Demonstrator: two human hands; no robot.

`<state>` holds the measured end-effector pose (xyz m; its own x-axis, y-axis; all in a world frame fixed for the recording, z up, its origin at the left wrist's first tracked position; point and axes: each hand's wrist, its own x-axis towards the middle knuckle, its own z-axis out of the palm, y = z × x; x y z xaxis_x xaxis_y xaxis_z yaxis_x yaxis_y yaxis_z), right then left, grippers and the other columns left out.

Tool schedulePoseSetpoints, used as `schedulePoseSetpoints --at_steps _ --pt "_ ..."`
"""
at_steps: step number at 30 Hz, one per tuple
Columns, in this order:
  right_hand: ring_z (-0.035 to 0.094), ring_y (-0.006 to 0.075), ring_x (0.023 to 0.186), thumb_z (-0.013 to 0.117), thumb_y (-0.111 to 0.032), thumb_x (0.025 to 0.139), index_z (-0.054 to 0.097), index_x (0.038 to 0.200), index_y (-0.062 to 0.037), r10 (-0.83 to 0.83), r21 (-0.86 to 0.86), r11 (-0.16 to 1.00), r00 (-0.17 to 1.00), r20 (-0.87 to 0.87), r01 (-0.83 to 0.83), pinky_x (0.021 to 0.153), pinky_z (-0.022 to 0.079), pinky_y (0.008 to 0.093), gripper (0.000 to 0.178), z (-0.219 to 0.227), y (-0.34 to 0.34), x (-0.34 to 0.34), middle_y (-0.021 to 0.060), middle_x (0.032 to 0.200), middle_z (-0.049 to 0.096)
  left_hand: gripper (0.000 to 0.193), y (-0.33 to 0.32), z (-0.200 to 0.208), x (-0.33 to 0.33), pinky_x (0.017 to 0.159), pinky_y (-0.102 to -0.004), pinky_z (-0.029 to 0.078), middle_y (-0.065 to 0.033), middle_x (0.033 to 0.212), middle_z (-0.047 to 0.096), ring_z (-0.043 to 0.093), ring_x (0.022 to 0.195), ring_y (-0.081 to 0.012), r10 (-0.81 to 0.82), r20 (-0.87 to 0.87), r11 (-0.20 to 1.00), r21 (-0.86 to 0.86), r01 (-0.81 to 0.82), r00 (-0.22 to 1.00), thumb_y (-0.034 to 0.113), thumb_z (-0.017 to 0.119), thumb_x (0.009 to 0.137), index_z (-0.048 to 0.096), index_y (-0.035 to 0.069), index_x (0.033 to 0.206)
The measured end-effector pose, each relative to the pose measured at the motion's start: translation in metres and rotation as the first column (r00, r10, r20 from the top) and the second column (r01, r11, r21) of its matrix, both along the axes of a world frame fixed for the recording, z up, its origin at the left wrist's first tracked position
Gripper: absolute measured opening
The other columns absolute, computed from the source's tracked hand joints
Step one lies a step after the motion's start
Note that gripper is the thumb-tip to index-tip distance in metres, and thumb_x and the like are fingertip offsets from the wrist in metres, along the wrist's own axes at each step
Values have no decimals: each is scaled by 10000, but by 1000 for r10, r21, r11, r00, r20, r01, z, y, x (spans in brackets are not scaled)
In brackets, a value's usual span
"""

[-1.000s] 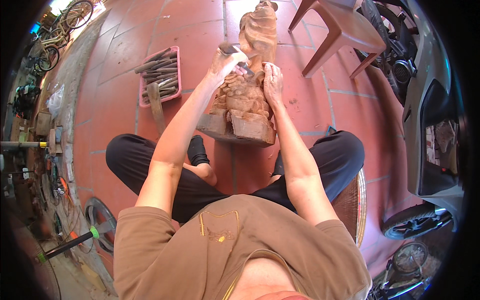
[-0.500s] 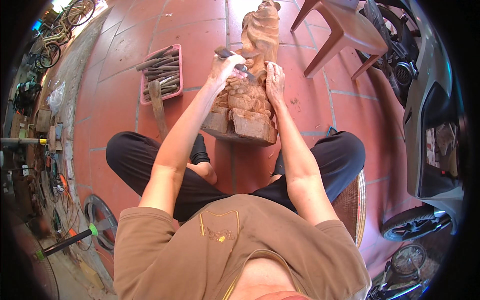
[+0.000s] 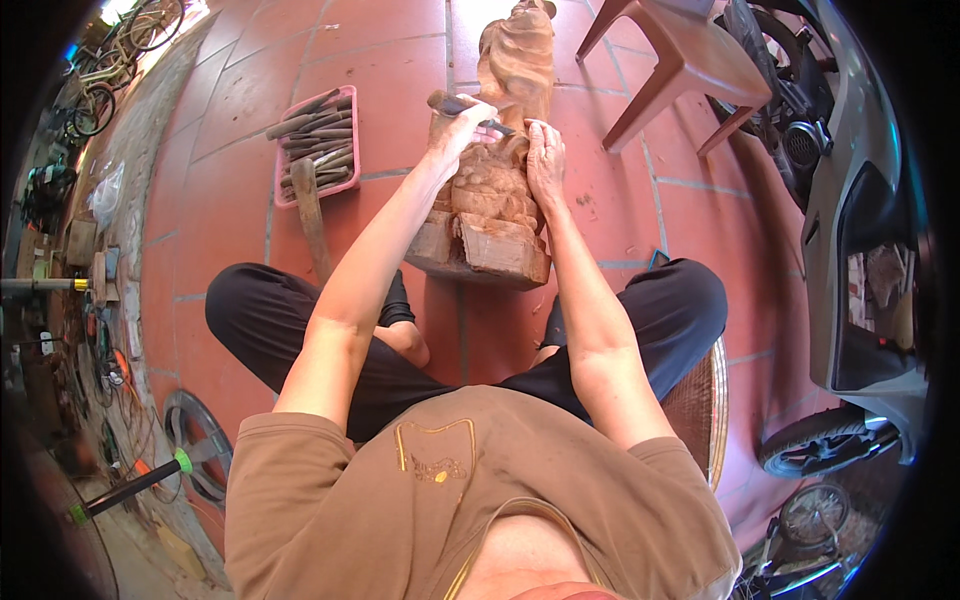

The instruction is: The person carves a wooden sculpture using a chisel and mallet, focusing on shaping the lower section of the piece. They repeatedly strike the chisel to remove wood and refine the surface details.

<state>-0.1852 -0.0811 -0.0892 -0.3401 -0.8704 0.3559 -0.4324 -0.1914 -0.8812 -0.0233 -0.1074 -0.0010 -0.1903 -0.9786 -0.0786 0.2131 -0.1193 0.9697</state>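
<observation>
A carved wooden statue (image 3: 495,200) lies on its back on the floor in front of me, its blocky base toward me and its draped body pointing away. My left hand (image 3: 470,122) is closed around a brush-like tool (image 3: 446,102) with a thick brown handle. The tool's dark end points right, over the carving's middle; its exact kind is hard to make out. My right hand (image 3: 545,165) lies along the statue's right side, fingers stretched out and resting on the wood.
Left of the statue, a pink tray (image 3: 357,165) holds several dark, stick-like tools. A wooden-handled tool (image 3: 311,215) leans against its near edge. A brown plastic chair (image 3: 665,85) stands at the far right, near a grey motorbike (image 3: 850,250). A wheel (image 3: 195,440) lies at left.
My left hand has shifted slightly right and nearer, and the tool's dark end has swung away from me, up the statue. My right hand stays against the wood.
</observation>
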Motion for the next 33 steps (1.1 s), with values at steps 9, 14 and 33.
schedulePoseSetpoints --at_steps 9,14,33 --pt "536 284 1100 442 -273 1019 640 1121 -81 -3 -21 1000 1000 -30 2 992 378 392 294 1 2 0 115 1159 611 140 11 11 19 572 -305 580 -159 783 683 679 598 -219 -3 -28 998 69 5 1000 136 651 844 615 1 844" --pt "538 284 1104 438 -271 1020 640 1118 -80 -5 4 1000 1000 -30 5 990 378 395 295 0 0 0 112 1155 612 121 4 5 7 587 -298 581 -157 822 697 685 635 -204 56 -81 996 70 -50 995 119 667 846 623 8 863" --pt "543 296 1089 467 -276 1011 653 1110 -77 -18 5 1000 1000 -2 18 984 389 400 290 3 2 2 122 1166 612 96 3 0 7 557 -254 543 -79 778 656 653 679 -137 -109 277 957 -231 177 955 103 660 864 636 11 845"
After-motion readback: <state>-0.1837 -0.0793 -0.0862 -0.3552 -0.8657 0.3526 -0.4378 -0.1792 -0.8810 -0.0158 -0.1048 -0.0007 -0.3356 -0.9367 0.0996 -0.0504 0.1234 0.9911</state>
